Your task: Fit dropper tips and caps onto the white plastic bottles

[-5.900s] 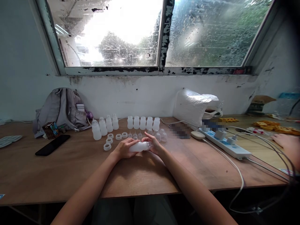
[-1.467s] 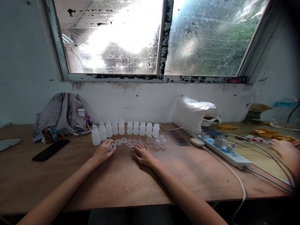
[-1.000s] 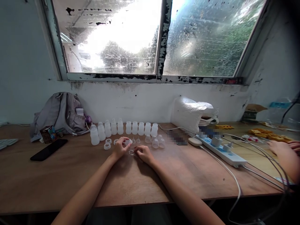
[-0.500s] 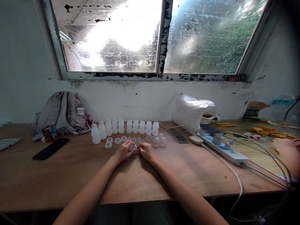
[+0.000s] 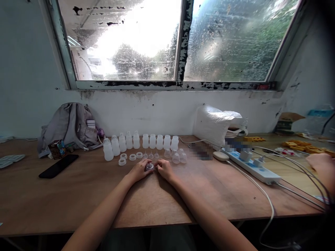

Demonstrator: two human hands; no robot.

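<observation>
Although five topped frosted-white plastic bottles [image 5: 108,150] seem done, five open frosted-white plastic bottles [image 5: 159,142] remain to their right, the left hand [image 5: 138,170] has fingers clamped on a translucent plastic ring [image 5: 149,167] nearer, and whether the right hand [image 5: 165,169] grips anything cannot be told.

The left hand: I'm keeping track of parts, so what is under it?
A ring shows in the left hand, partly covered by it. The table shows around the hand. Whatever lies directly beneath the palm is hidden and cannot be seen.
</observation>
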